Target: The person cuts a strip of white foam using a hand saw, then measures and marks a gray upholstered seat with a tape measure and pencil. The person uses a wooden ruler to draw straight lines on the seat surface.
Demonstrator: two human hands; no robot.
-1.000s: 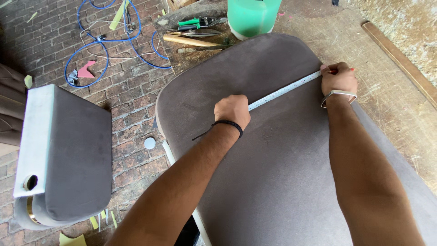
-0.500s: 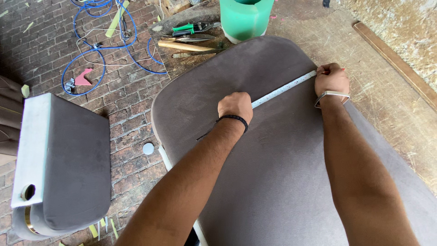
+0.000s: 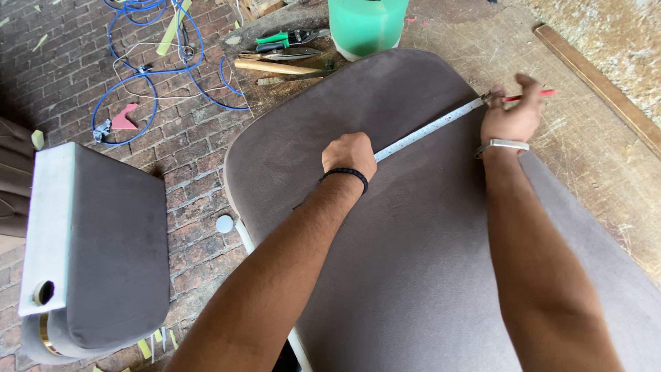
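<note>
The left hand (image 3: 350, 153) is pinning the measuring tape (image 3: 427, 129) on the grey cushion (image 3: 413, 262); the right hand (image 3: 511, 114), fingers closed on a red pencil (image 3: 533, 96), is marking. Next needs a steady tape.

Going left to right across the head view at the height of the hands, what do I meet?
Grey upholstered block → small round white disc on the brick floor → left hand pressing down the tape measure → right hand holding a red pencil → wooden plank.
</note>
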